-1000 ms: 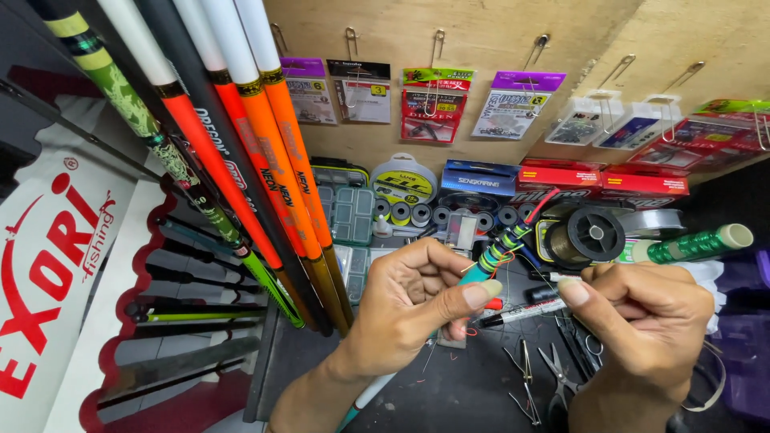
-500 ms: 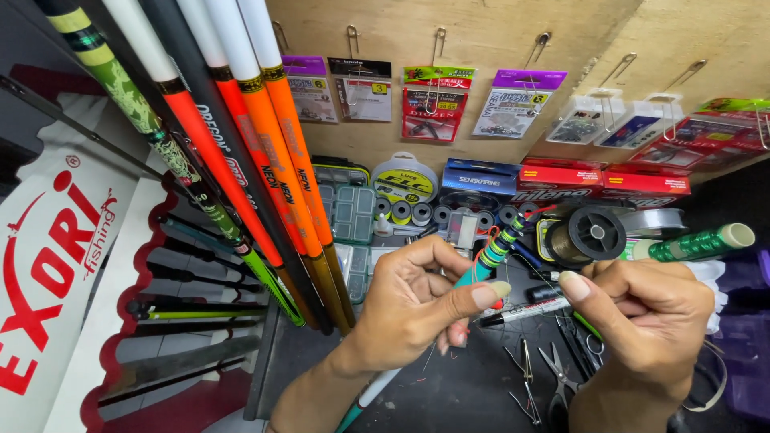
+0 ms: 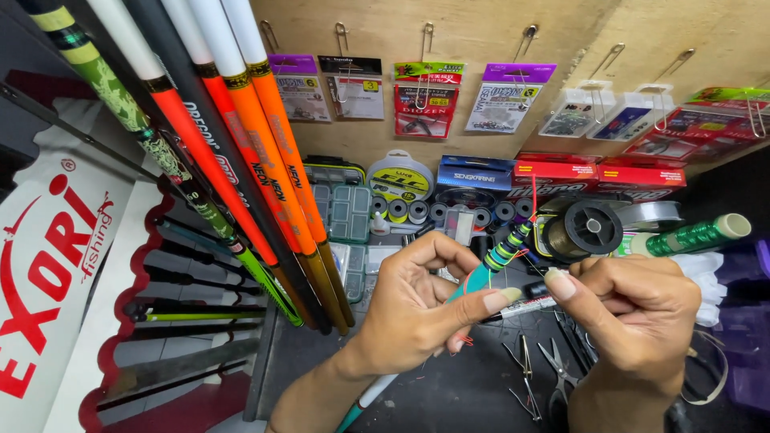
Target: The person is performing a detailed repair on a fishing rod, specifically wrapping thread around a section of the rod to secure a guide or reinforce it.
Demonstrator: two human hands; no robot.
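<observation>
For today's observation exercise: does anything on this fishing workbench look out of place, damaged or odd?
Nothing looks damaged or spilled. The left hand holds a teal rod tip with banded wraps; the right hand pinches near a marker pen. A loose red thread sticks up from the tip. Small scissors lie below.

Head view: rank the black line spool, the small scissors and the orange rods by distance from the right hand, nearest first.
From the right hand:
1. Small scissors, just below-left of it on the dark bench.
2. Black line spool, above it, beside the green spool.
3. Orange rods, far left, leaning past the left hand.
</observation>
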